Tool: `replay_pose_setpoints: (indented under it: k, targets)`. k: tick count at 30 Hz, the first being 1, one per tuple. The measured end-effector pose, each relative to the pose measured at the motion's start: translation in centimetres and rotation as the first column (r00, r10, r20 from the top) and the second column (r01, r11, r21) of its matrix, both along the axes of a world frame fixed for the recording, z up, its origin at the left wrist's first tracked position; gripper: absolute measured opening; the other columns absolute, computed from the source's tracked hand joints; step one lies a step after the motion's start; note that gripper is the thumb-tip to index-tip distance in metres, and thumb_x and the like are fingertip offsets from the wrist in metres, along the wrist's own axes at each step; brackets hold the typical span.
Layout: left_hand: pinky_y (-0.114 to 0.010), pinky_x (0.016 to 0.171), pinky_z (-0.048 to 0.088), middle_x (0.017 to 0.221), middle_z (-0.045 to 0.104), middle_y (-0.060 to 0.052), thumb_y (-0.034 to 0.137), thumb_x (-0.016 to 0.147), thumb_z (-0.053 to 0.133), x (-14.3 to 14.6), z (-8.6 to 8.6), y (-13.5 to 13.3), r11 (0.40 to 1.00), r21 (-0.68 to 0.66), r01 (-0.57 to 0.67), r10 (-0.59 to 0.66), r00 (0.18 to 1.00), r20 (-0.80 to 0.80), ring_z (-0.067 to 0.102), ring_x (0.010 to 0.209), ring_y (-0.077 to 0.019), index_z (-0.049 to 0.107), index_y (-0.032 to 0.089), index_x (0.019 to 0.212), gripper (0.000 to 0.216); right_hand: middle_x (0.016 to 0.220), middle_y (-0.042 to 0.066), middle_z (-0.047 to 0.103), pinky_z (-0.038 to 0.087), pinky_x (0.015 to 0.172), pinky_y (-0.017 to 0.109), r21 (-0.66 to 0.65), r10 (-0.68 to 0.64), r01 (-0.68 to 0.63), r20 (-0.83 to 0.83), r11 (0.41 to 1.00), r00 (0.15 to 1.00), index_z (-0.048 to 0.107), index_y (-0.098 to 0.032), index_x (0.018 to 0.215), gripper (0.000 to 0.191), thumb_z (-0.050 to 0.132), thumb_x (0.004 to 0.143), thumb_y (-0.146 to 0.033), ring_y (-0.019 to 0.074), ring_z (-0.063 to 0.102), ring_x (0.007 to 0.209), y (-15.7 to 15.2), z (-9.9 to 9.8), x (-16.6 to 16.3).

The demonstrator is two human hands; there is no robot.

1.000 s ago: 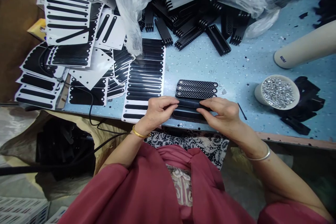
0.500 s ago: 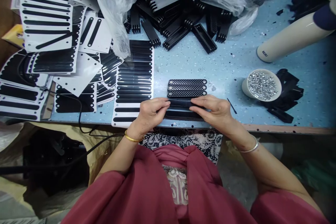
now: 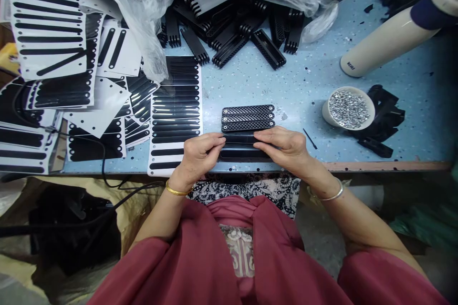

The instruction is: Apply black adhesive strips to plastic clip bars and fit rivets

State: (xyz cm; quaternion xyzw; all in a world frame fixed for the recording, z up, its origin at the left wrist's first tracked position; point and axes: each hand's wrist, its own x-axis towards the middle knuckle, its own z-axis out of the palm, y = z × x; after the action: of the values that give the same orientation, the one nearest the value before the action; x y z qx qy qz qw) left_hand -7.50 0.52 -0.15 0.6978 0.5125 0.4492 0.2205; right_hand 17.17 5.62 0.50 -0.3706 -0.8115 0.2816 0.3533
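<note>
Both hands (image 3: 202, 155) in a pinch on one black strip (image 3: 239, 138) — latticed bars (image 3: 248, 118) just beyond

Rocking a loose dusty-red top (image 3: 282, 262) with roomy matching sleeves (image 3: 379, 276), plus a pale scrolly motif (image 3: 242, 250) up front. Also sporting a gold bangle (image 3: 178, 192) on the left, a silver bangle (image 3: 333, 194) on the right, and black-and-white swirly cloth (image 3: 275, 192).

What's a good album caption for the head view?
Left hand and right hand hold a black strip at the blue table.
</note>
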Motion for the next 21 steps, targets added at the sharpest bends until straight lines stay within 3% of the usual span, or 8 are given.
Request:
replay_pose_setpoints:
  k: [6, 11, 16, 21]
  targets:
    - [-0.027, 0.077, 0.064, 0.091, 0.078, -0.007, 0.011, 0.085, 0.067, 0.1, 0.0, 0.1, 1.0, 0.01, 0.006, -0.006, 1.0, 0.006, 0.075, 0.084, -0.017, 0.076, 0.017, 0.085, 0.01, 0.09, 0.007, 0.079, 0.063, 0.074, 0.037, 0.114, 0.039, -0.043, 0.038, 0.993, 0.999, 0.078, -0.021, 0.096, 0.013, 0.069, 0.087, -0.021, 0.022, 0.075, 0.083, 0.2, 0.2, 0.0]
    - [-0.028, 0.077, 0.064, 0.09, 0.078, -0.006, 0.013, 0.086, 0.066, 0.0, 0.0, 0.2, 1.0, 0.016, 0.009, -0.008, 1.0, -0.003, 0.075, 0.083, -0.017, 0.076, 0.019, 0.085, 0.011, 0.093, 0.005, 0.079, 0.063, 0.078, 0.036, 0.038, 0.056, -0.058, 0.045, 0.998, 0.997, 0.077, -0.023, 0.1, 0.015, 0.07, 0.087, -0.025, 0.0208, 0.075, 0.084, 0.3, -0.1, 0.6]
    - [-0.028, 0.077, 0.064, 0.088, 0.078, -0.005, 0.015, 0.086, 0.066, -0.1, 0.0, 0.3, 1.0, 0.019, 0.01, -0.01, 1.0, 0.013, 0.076, 0.083, -0.0169, 0.076, 0.019, 0.084, 0.011, 0.092, 0.006, 0.078, 0.062, 0.074, 0.034, -0.052, -0.096, 0.098, 0.034, 0.994, 0.995, 0.077, -0.023, 0.099, 0.02, 0.077, 0.081, -0.031, 0.0199, 0.073, 0.08, -0.2, -0.2, 2.8]
    - [-0.028, 0.077, 0.063, 0.085, 0.078, -0.004, 0.015, 0.086, 0.065, -0.1, 0.0, 0.4, 1.0, 0.024, 0.019, -0.02, 0.999, 0.026, 0.075, 0.082, -0.0165, 0.076, 0.02, 0.085, 0.012, 0.084, 0.004, 0.076, 0.058, 0.064, 0.03, -0.184, -0.261, 0.261, 0.025, 0.948, 0.965, 0.076, -0.022, 0.095, 0.018, 0.077, 0.079, -0.03, 0.0157, 0.069, 0.068, -1.0, 0.1, 4.9]
